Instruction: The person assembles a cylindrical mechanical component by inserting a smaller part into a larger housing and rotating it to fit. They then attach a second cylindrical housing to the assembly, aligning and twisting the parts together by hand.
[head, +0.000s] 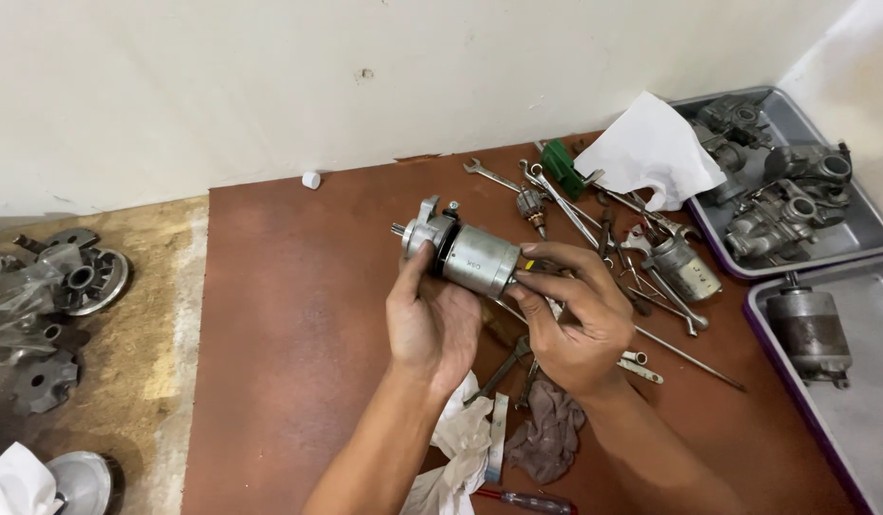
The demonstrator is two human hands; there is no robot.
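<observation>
A small silver starter motor with a cast end cap and a short shaft is held above a reddish-brown board. My left hand cups it from below, thumb against the end cap. On the right, my right hand grips the rear end of the motor's cylindrical body with its fingertips. The motor lies roughly level, shaft end pointing left.
Wrenches, rods and another motor housing lie scattered to the right. Two grey trays at the right hold carburettors and a cylindrical motor. Rags and a screwdriver lie near me. Clutch parts sit on the floor left.
</observation>
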